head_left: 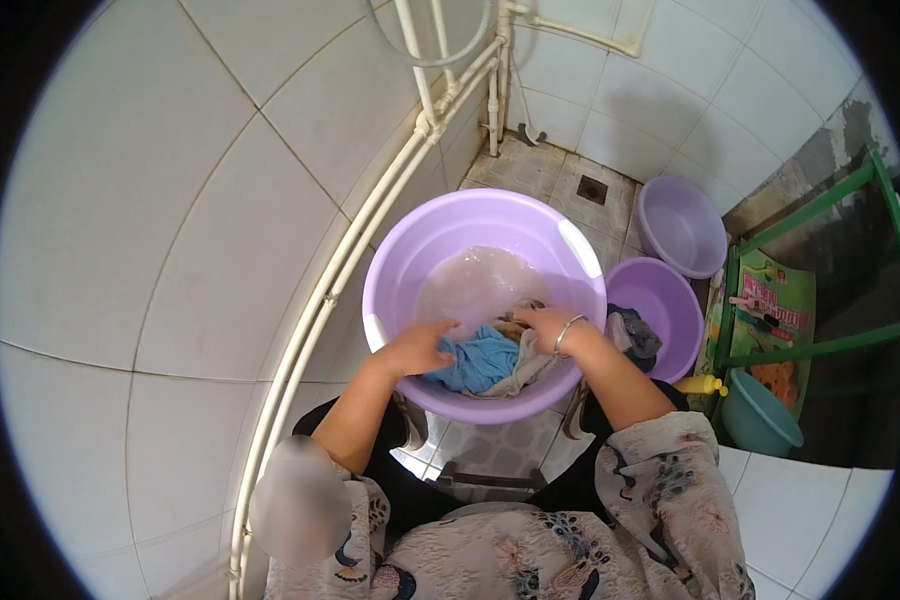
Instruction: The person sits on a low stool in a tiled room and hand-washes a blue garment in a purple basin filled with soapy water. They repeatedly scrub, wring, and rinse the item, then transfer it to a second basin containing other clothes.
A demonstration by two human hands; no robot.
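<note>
A large light-purple basin (440, 215) with white grips sits between my knees, cloudy water (475, 285) in its bottom. Against its near side lie a bunched blue cloth (482, 362), a grey-beige cloth (530, 365) and a brown patterned cloth (511, 328). My left hand (417, 350) is over the basin's left part, fingers apart beside the blue cloth, its thumb close to the fabric. My right hand (550, 328), with a silver bangle on the wrist, has its fingers curled on the brown cloth. Its fingertips are partly lost among the folds.
At right a smaller purple basin (678, 310) holds dark grey cloth (632, 336); another purple basin (682, 225) leans behind it. A teal basin (760, 415), yellow bottle (701, 385) and green metal frame (815, 347) stand further right. White pipes (345, 270) line the left wall. A floor drain (592, 190) lies beyond.
</note>
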